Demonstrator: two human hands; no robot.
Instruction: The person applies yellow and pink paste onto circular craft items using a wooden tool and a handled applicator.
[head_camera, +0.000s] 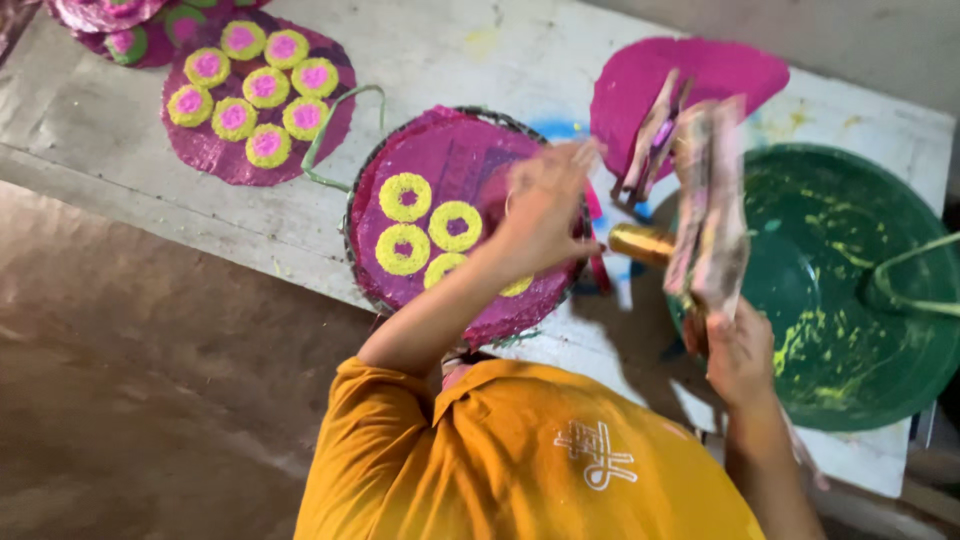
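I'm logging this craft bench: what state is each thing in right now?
Left hand: raised over the middle disc, blurred, nothing visibly held.
Right hand: gripping a paint-smeared wooden tool, upright.
Middle disc: on a wire rack, a few yellow rings, partly covered.
Far disc: full of yellow rings with pink centres.
Green basin: yellow-streaked, almost empty.
Pink sheet: bare, flat.

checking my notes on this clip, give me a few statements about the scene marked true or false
1. The right hand holds a paint-stained wooden tool upright. True.
2. The left hand is over the purple disc with yellow rings. True.
3. The big basin on the right is red. False: it is green, streaked with yellow.
4. The far disc has plain yellow rings. False: its flowers have pink centres.
5. The person wears a blue shirt. False: the shirt is orange.
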